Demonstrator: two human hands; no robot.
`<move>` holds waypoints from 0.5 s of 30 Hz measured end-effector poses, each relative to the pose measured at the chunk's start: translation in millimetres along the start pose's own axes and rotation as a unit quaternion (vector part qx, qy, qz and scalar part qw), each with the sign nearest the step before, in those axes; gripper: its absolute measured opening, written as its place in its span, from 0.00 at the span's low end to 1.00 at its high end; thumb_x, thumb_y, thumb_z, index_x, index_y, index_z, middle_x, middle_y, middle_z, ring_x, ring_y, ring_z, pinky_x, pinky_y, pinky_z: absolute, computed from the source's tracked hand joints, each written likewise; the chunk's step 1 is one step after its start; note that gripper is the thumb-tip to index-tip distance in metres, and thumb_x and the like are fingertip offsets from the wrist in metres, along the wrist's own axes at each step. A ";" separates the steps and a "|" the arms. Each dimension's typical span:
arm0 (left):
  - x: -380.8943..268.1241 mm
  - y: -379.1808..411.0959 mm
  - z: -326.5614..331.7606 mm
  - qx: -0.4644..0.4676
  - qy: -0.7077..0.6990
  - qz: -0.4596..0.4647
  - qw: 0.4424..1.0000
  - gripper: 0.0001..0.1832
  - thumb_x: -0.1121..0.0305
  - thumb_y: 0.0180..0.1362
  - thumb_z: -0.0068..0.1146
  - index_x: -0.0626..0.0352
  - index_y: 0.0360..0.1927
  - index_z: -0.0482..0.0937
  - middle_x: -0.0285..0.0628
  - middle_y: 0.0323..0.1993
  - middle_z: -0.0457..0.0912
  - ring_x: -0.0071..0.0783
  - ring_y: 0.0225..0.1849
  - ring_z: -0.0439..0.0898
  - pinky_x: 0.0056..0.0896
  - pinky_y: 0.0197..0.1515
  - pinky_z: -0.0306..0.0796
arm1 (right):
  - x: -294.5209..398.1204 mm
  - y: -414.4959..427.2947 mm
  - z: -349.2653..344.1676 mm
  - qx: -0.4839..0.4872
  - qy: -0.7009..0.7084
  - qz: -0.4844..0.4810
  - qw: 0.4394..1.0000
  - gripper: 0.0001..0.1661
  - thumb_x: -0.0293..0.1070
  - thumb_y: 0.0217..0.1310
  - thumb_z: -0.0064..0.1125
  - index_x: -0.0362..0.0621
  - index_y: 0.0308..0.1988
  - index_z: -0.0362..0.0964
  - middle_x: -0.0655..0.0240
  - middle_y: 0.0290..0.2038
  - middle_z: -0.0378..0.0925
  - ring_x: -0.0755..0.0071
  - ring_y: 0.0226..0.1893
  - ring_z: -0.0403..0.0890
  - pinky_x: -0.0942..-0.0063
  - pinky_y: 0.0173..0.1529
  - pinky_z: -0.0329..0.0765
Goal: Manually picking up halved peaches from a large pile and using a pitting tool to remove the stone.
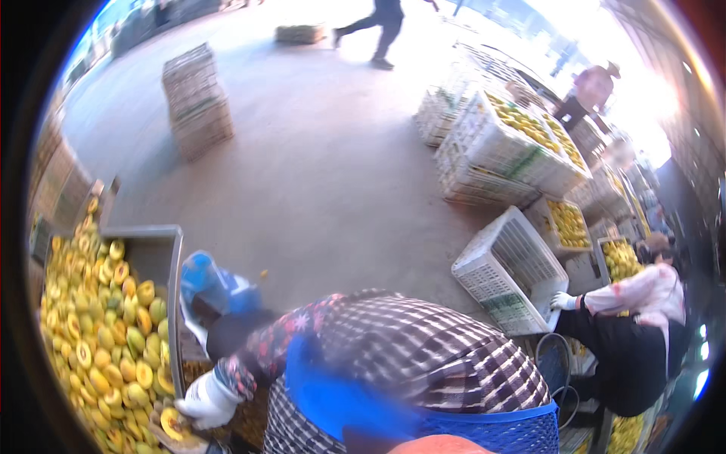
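Neither of my hands can be made out. Right before me a co-worker in a checked garment [420,352] and floral sleeve [289,343] bends over to the left. The co-worker's white-gloved hand [207,400] is at a halved yellow stone fruit [172,424], beside a metal-rimmed bin [177,295]. Whole and halved stone fruits [102,335] are heaped in that bin. In front of the checked garment runs a blue lattice-sided plastic piece [493,428], a chair back or basket. A blurred blue shape [346,386] and a pinkish shape at the bottom edge are unclear.
On the right, a second worker's gloved hand [563,301] touches a tilted white plastic crate [499,278]. Beyond it stand stacked fruit-filled crates [499,147]. Two stacked crates [195,102] stand on the concrete floor [317,170]. A walking person [385,28] is farther off.
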State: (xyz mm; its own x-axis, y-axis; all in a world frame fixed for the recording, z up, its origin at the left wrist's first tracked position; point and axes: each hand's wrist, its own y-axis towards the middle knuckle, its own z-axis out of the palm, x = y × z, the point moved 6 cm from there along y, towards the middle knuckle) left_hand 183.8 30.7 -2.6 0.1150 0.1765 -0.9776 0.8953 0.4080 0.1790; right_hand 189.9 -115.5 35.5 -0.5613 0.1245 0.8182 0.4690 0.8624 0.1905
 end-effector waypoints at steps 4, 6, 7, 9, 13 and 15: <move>-35.3 -27.7 -25.3 0.132 0.279 0.318 0.896 0.15 0.66 0.60 0.54 0.61 0.49 0.73 0.45 0.41 0.78 0.35 0.41 0.78 0.30 0.42 0.74 | -10.4 14.1 15.0 0.119 0.000 0.020 0.993 0.15 0.43 0.56 0.55 0.45 0.36 0.78 0.53 0.32 0.81 0.48 0.34 0.82 0.59 0.39 0.79; -7.5 -32.5 -59.5 0.034 0.224 0.118 0.967 0.19 0.53 0.64 0.49 0.61 0.43 0.76 0.44 0.35 0.81 0.37 0.37 0.79 0.33 0.41 0.74 | -5.6 32.3 36.6 0.142 0.086 -0.087 0.982 0.14 0.42 0.60 0.53 0.46 0.40 0.77 0.52 0.33 0.81 0.47 0.34 0.82 0.57 0.39 0.78; 3.8 -37.1 -74.3 -0.056 0.138 0.079 0.986 0.21 0.50 0.64 0.47 0.60 0.40 0.77 0.45 0.34 0.82 0.37 0.38 0.80 0.32 0.43 0.74 | -8.5 35.0 47.5 0.077 0.041 -0.078 0.993 0.15 0.42 0.62 0.51 0.47 0.45 0.74 0.51 0.33 0.80 0.45 0.34 0.81 0.55 0.38 0.78; 35.9 -40.0 -88.1 -0.068 -0.325 -0.062 0.941 0.14 0.62 0.66 0.46 0.65 0.40 0.73 0.54 0.39 0.81 0.44 0.41 0.82 0.38 0.45 0.77 | -17.7 49.1 80.5 0.075 -0.002 -0.033 0.997 0.16 0.39 0.65 0.49 0.39 0.46 0.70 0.46 0.34 0.77 0.45 0.33 0.80 0.55 0.36 0.77; 55.1 -36.9 -115.3 -0.235 -0.476 -0.070 0.845 0.16 0.58 0.64 0.52 0.64 0.37 0.73 0.53 0.35 0.80 0.54 0.40 0.81 0.54 0.44 0.78 | -7.6 76.2 107.6 0.013 0.100 -0.185 0.978 0.13 0.37 0.65 0.51 0.36 0.39 0.68 0.52 0.23 0.73 0.50 0.21 0.76 0.60 0.29 0.73; 47.0 -29.7 -134.1 -0.221 -0.462 -0.084 0.855 0.17 0.61 0.64 0.52 0.69 0.33 0.75 0.54 0.33 0.80 0.50 0.36 0.82 0.46 0.41 0.79 | -11.6 96.9 118.8 0.007 0.048 -0.163 0.985 0.13 0.37 0.64 0.54 0.37 0.37 0.67 0.56 0.20 0.72 0.53 0.19 0.75 0.63 0.25 0.71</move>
State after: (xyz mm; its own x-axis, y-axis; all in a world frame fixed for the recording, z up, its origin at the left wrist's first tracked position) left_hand 104.9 147.0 -38.9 0.4745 -0.6181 -0.6268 0.7062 0.6923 -0.1482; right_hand 160.9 24.9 -19.9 -0.6134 -0.2067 0.7622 0.2648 0.8554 0.4451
